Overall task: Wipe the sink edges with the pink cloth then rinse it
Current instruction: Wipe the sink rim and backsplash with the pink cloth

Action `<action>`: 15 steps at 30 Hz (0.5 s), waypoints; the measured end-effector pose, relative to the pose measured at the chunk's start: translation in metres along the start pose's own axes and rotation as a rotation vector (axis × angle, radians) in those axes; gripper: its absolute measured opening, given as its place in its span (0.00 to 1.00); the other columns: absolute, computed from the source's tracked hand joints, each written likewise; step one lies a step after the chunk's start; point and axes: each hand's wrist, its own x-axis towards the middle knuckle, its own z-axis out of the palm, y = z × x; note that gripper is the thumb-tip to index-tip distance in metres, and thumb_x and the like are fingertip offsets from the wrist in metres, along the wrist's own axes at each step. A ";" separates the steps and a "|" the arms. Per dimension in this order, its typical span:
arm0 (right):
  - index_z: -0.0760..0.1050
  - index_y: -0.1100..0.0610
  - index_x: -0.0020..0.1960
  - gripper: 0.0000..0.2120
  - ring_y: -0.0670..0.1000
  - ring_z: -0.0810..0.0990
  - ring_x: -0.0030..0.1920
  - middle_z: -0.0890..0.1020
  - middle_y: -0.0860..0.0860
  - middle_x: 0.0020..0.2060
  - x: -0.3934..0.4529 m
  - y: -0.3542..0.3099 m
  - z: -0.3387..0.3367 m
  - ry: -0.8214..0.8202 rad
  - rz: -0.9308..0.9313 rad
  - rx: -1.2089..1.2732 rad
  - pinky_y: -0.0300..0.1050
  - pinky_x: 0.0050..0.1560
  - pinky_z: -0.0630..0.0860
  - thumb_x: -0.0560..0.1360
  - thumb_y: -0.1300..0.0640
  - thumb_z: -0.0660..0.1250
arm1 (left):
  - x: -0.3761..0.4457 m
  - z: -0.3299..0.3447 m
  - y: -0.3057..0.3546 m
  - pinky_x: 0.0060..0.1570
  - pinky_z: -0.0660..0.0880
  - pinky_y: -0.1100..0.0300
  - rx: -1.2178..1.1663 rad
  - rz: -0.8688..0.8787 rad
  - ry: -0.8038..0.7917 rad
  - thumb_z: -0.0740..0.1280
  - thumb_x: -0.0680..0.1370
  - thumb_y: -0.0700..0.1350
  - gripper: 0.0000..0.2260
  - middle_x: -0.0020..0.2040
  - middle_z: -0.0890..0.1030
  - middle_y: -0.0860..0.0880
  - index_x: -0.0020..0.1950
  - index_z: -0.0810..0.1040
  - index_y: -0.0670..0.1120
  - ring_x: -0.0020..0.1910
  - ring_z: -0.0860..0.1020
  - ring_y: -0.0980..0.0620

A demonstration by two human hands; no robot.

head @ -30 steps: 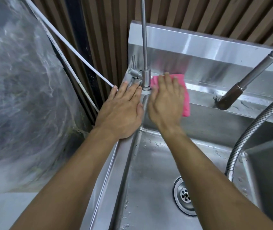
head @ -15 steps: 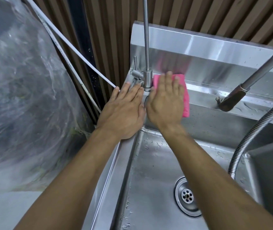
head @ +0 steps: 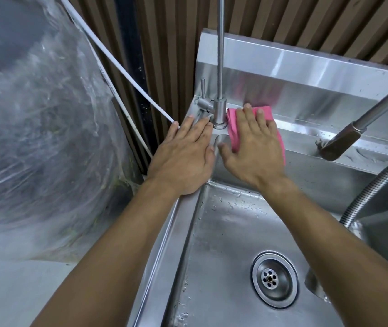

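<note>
I am pressing the pink cloth (head: 233, 128) flat against the back ledge of the sink (head: 306, 135) with my right hand (head: 252, 147), just beside the base of the thin tap (head: 220, 107). Its fingers (head: 247, 114) are lying spread and straight on top of the cloth rather than clenched around it. My left hand (head: 183, 154) is resting open and empty on the sink's left rim, palm down. The cloth is looking soft, thin and light, folded over, and likely damp, so I am judging that it will slide easily on the wet steel and bunch if pushed by one corner; a broad flat palm is suiting the wiping, while a pinch of the folded edge near the tap would suit lifting it for the rinse. I am seeing no brand, label or readable writing anywhere on the cloth, tap or sink.
</note>
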 end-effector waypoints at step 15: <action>0.74 0.51 0.66 0.22 0.55 0.80 0.56 0.81 0.50 0.57 0.034 0.023 -0.072 0.160 0.148 0.185 0.55 0.53 0.77 0.76 0.44 0.73 | 0.000 0.002 -0.002 0.82 0.42 0.49 -0.001 0.005 0.014 0.40 0.81 0.55 0.32 0.85 0.51 0.52 0.85 0.52 0.48 0.84 0.44 0.51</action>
